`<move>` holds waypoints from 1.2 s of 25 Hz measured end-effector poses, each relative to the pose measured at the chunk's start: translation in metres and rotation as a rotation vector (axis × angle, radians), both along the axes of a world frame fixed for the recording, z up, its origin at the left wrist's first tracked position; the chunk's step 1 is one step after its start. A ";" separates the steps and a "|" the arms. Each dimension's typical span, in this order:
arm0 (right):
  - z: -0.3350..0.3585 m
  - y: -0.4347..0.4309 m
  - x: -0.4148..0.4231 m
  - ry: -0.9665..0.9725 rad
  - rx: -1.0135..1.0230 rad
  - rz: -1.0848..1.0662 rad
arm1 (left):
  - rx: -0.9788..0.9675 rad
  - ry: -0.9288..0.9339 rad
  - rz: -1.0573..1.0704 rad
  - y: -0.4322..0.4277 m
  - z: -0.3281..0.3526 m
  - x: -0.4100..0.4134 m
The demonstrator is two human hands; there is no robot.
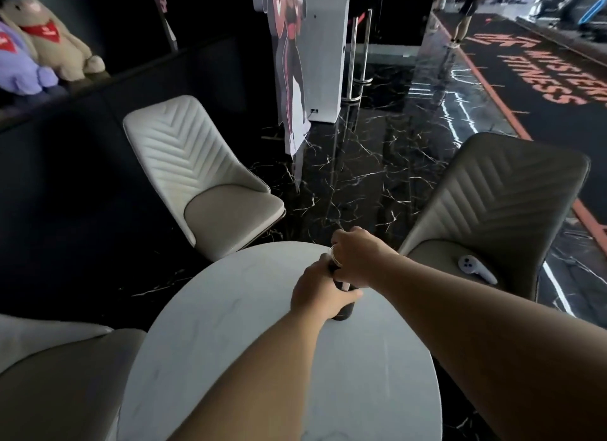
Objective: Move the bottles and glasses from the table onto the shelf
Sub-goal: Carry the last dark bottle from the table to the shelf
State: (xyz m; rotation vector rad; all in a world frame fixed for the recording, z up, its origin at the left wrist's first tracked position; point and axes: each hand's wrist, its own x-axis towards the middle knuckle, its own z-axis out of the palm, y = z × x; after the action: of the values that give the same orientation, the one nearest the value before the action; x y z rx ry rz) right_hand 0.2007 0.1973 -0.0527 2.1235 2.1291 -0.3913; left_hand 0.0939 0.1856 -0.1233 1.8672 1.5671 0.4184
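The left hand is wrapped around a dark bottle that stands upright on the round white table, near the table's far edge. The fingers curl round the body of the bottle, with the thumb lying across its near side, so only the part below the fingers shows: a dark, nearly black, glossy cylinder whose base sits on the pale marbled top. A narrow pale patch, perhaps a label, shows between the two hands.

The right hand is just beyond and above the left, fingers closed around a clear glass. Of the glass only a thin transparent rim and side show at the fingers' left edge; it is nearly see-through against the black floor. Whether the glass touches the bottle's top cannot be told, since the hands cover the place where they meet.

To the right of the right hand, on the seat of a grey chair, lies a white controller. Beyond the fingers to the left stands a cream chair.
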 end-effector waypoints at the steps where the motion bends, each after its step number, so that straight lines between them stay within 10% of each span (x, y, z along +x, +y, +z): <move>1: -0.002 0.004 0.000 -0.021 -0.005 0.028 | 0.018 -0.011 0.010 0.000 -0.001 -0.001; 9: 0.121 0.003 -0.094 -0.008 0.074 0.203 | 0.154 -0.016 0.104 0.000 0.099 -0.098; 16: 0.293 -0.036 -0.325 0.156 0.372 0.540 | 0.382 0.163 0.326 -0.043 0.275 -0.351; 30: 0.388 -0.375 -0.942 0.520 0.362 1.230 | 0.443 0.342 1.019 -0.474 0.390 -0.927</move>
State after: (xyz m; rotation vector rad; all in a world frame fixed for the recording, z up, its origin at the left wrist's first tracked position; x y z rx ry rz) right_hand -0.7418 -0.1779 0.3357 0.4200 3.4319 -0.4202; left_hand -0.8333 -0.2881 0.2666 1.3051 2.7989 0.9770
